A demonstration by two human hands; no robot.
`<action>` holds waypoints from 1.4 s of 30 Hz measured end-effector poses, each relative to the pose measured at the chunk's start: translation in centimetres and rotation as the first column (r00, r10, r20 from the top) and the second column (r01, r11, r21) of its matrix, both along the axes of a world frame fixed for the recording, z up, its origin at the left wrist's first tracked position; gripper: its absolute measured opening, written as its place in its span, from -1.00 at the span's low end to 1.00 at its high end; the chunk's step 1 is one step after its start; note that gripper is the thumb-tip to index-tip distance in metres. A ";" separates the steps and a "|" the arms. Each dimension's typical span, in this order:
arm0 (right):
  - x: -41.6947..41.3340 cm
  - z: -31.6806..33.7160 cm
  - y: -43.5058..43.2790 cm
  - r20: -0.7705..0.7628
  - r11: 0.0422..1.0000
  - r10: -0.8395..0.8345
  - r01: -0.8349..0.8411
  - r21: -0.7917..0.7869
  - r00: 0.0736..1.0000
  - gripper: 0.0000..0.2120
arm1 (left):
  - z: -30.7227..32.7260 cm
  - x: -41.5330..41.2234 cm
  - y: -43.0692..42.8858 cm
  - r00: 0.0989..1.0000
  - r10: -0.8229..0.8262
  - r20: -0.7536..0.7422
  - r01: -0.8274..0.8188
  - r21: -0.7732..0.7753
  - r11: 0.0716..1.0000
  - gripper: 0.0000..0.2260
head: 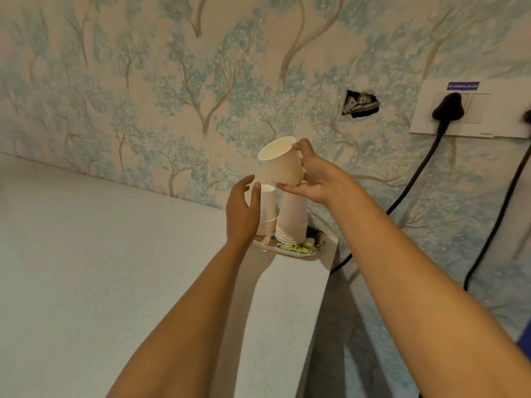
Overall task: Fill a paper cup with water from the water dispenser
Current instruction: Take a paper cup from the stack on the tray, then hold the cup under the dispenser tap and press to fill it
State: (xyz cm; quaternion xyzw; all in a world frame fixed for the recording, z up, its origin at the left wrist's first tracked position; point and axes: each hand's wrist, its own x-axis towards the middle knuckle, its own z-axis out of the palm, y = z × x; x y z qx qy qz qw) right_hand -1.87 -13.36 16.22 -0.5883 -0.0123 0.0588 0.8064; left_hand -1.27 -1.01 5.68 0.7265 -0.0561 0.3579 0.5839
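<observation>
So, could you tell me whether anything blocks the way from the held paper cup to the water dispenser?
That cannot be judged: no dispenser is in view. The right hand holds the paper cup, tilted, above two upside-down cup stacks on a patterned plate. The open left hand steadies the left stack.

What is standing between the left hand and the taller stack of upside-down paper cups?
In the head view, a shorter stack of upside-down paper cups stands there, against the left hand and beside the taller stack.
</observation>
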 end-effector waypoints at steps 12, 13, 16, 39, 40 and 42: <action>-5.5 -1.5 0.3 -0.005 0.995 0.043 -0.042 0.096 0.999 -0.62 | 3.8 -6.1 -2.3 0.951 -0.309 -0.005 0.301 -0.201 0.932 -0.59; -5.9 -1.7 0.1 0.002 0.995 0.049 -0.049 0.091 0.999 -0.63 | 4.0 -6.6 -2.5 0.946 -0.323 -0.010 0.315 -0.201 0.928 -0.60; -7.4 -2.0 -0.7 0.021 0.997 0.083 -0.083 -0.003 0.996 -0.65 | 4.4 -8.1 -2.9 0.944 -0.330 -0.026 0.320 -0.187 0.929 -0.59; -17.3 -4.7 -2.2 0.366 0.789 0.087 0.160 -0.593 0.926 -0.30 | 4.4 -19.2 -3.8 0.899 -0.410 -0.156 0.375 -0.210 0.903 -0.54; -17.9 -4.8 -2.0 0.361 0.784 0.083 0.163 -0.599 0.929 -0.28 | 4.3 -19.7 -3.7 0.896 -0.414 -0.159 0.380 -0.207 0.902 -0.55; -19.5 -4.9 -1.6 0.351 0.780 0.064 0.173 -0.601 0.934 -0.23 | 4.1 -21.1 -3.3 0.889 -0.421 -0.179 0.390 -0.185 0.902 -0.55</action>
